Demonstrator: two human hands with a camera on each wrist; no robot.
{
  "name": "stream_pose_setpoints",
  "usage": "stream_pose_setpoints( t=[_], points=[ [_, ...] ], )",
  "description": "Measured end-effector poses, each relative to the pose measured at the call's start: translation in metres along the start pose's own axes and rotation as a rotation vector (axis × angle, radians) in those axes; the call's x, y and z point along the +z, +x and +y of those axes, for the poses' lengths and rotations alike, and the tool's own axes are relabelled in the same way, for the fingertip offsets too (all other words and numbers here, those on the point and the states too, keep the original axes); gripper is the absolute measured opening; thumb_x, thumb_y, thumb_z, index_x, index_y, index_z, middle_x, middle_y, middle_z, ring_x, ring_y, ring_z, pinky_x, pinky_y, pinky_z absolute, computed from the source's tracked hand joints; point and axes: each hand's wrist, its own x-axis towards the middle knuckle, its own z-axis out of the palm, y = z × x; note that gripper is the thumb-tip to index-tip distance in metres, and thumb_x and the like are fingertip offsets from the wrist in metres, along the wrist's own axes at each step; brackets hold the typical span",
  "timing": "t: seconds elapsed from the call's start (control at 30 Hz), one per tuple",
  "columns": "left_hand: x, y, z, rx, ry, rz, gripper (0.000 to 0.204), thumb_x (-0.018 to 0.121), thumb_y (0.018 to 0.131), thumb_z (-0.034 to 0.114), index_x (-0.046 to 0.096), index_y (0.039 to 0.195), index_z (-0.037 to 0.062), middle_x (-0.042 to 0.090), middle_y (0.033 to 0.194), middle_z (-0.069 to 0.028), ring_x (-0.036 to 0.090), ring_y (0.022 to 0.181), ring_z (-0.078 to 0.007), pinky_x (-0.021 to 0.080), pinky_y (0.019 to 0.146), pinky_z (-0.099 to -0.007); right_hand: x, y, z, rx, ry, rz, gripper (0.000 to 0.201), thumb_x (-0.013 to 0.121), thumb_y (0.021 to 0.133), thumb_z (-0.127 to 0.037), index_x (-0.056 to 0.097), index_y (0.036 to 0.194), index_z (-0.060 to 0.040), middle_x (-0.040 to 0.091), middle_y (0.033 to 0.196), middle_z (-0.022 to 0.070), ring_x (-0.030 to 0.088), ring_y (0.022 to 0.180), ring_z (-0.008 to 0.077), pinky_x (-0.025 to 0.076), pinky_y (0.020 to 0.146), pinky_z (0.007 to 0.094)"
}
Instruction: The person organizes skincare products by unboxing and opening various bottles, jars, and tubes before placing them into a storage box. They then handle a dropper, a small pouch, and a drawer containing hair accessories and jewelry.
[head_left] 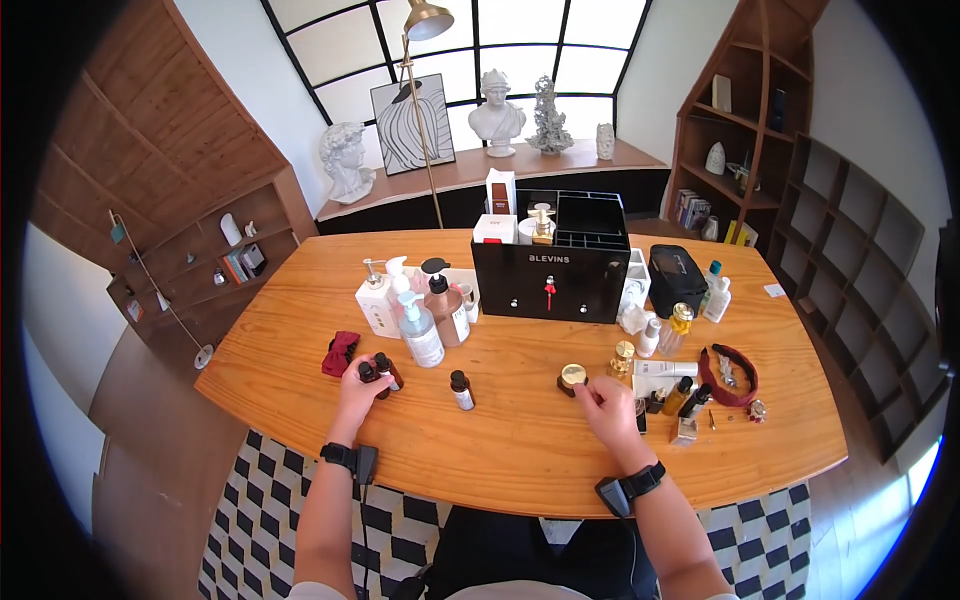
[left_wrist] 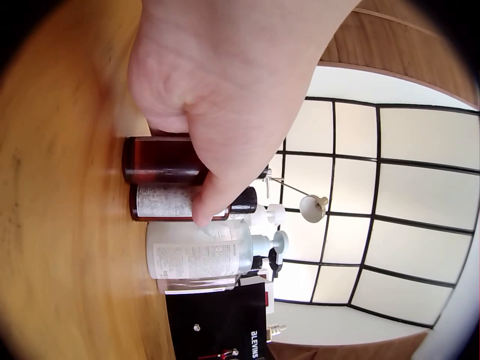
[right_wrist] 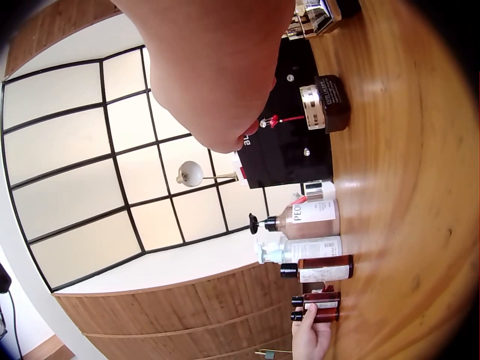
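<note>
At the table's left, my left hand [head_left: 352, 398] grips a small dark brown bottle [left_wrist: 161, 160], its thumb reaching over a second, labelled brown bottle [left_wrist: 163, 202] close beside it. A third brown bottle [head_left: 463, 391] with a black cap stands upright to the right, apart from both hands. Near the right-hand group of cosmetics, my right hand [head_left: 612, 418] is beside a dark jar with a gold lid [head_left: 573, 375]. The right wrist view shows this jar [right_wrist: 325, 103] upright on the wood with a gap to the hand, whose fingers are partly hidden.
Behind stand pump bottles [head_left: 422, 335] and a black organizer box [head_left: 548, 280] holding boxes and a bottle. A dark red bow [head_left: 341, 352] lies at the left. On the right are a black case [head_left: 676, 280], several small bottles, a white tube [head_left: 665, 369] and a red headband [head_left: 748, 378].
</note>
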Motion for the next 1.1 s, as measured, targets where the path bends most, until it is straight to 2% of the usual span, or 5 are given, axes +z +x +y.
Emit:
stream_pose_setpoints(
  t=[0.17, 0.3, 0.4, 0.8, 1.1],
  points=[
    [0.009, -0.012, 0.012, 0.331, 0.022, 0.276, 0.058, 0.074, 0.082, -0.006, 0.051, 0.134, 0.0037, 0.061, 0.118, -0.0063, 0.061, 0.108, -0.0166, 0.050, 0.098, -0.0321, -0.001, 0.000, 0.005, -0.004, 0.024, 0.031, 0.029, 0.074, 0.087, -0.010, 0.056, 0.066, -0.0009, 0.052, 0.059, 0.0124, 0.051, 0.053, 0.0306, 0.040, 0.050, 0.0400],
    [0.030, -0.043, 0.036, 0.602, 0.339, 0.364, 0.038, 0.075, 0.082, -0.001, 0.061, 0.117, 0.0055, 0.064, 0.099, -0.0049, 0.061, 0.090, -0.0144, 0.049, 0.078, -0.0295, -0.003, 0.002, 0.003, 0.014, 0.015, 0.074, 0.026, 0.074, 0.087, -0.009, 0.058, 0.068, -0.0012, 0.052, 0.059, 0.0101, 0.050, 0.052, 0.0274, 0.040, 0.049, 0.0377],
    [0.100, -0.066, 0.080, 0.349, 0.582, -0.005, 0.055, 0.083, 0.080, 0.017, 0.056, 0.126, 0.0046, 0.065, 0.099, -0.0068, 0.062, 0.088, -0.0164, 0.049, 0.076, -0.0315, 0.000, 0.002, 0.001, 0.098, 0.064, 0.092, 0.020, 0.074, 0.087, -0.008, 0.060, 0.074, -0.0013, 0.051, 0.057, 0.0083, 0.050, 0.050, 0.0248, 0.040, 0.049, 0.0361],
    [0.114, -0.035, 0.048, 0.067, 0.656, -0.031, 0.068, 0.085, 0.075, 0.017, 0.052, 0.133, 0.0042, 0.066, 0.103, -0.0147, 0.065, 0.097, -0.0271, 0.051, 0.084, -0.0378, 0.019, 0.004, 0.016, -0.145, -0.288, 0.003, 0.031, 0.076, 0.082, -0.012, 0.063, 0.109, -0.0025, 0.063, 0.101, 0.0148, 0.062, 0.098, 0.0334, 0.052, 0.088, 0.0430],
    [0.129, -0.059, 0.089, 0.756, 0.713, 0.091, 0.053, 0.078, 0.077, 0.005, 0.054, 0.124, 0.0021, 0.060, 0.119, -0.0180, 0.060, 0.110, -0.0361, 0.049, 0.094, -0.0408, 0.032, 0.007, 0.031, -0.037, -0.325, -0.108, 0.037, 0.080, 0.078, -0.016, 0.059, 0.108, -0.0056, 0.064, 0.092, 0.0105, 0.061, 0.090, 0.0332, 0.051, 0.080, 0.0440]
  ],
)
